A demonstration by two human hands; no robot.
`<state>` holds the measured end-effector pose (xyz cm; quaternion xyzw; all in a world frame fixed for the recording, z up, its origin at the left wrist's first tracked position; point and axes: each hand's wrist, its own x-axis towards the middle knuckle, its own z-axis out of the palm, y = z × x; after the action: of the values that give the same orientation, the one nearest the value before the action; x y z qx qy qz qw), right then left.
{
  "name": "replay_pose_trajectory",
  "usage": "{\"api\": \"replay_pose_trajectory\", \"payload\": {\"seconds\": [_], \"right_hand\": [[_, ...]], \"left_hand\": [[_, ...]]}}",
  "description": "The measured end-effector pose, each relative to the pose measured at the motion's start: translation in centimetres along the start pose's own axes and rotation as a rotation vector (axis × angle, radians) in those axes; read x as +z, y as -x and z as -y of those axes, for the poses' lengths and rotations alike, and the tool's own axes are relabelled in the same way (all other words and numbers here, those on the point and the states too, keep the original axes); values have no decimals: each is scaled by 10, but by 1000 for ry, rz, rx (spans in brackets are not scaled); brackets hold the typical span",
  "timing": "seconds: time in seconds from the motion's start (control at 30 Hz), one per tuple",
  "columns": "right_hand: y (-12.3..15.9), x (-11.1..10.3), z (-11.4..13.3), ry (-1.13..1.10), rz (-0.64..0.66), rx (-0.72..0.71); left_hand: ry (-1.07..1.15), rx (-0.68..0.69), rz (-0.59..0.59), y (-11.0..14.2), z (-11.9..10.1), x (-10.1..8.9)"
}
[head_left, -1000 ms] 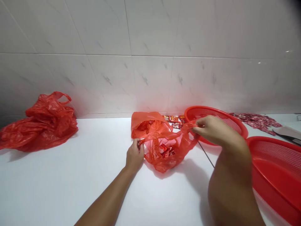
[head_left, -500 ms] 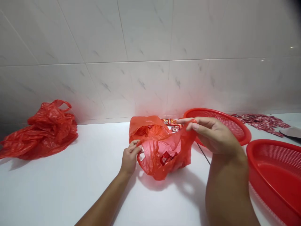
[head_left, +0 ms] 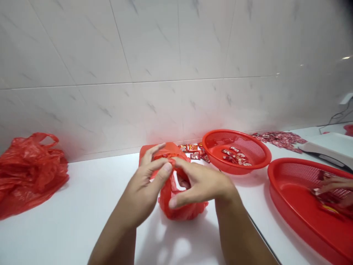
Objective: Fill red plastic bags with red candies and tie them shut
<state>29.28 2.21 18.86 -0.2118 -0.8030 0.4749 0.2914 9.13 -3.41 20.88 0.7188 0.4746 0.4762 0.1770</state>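
Observation:
A small red plastic bag with wrapped sweets inside rests on the white counter. My left hand and my right hand meet above it, both pinching its gathered handles together. The bag's body bulges below my fingers. Its contents are mostly hidden by my hands.
A heap of red plastic bags lies at the left by the tiled wall. A round red basket holds a few sweets, with loose sweets behind it. A larger red basket at right has another person's hand in it. A white scale stands far right.
My hands came together from holding the bag's handles apart, closing the bag's mouth. The view shifted right, showing another person's hand in the large basket.

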Motion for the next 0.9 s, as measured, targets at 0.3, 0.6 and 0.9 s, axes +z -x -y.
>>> {"api": "replay_pose_trajectory", "payload": {"seconds": [0.3, 0.6, 0.9], "right_hand": [[-23, 12, -12, -204, 105, 160], [-5, -6, -11, -299, 129, 201], [-6, -13, -15, -412, -17, 8]], "left_hand": [[-189, 26, 137, 19, -1, -16], [-215, -46, 120, 7, 1, -13], [-85, 69, 174, 12, 0, -9]]}}
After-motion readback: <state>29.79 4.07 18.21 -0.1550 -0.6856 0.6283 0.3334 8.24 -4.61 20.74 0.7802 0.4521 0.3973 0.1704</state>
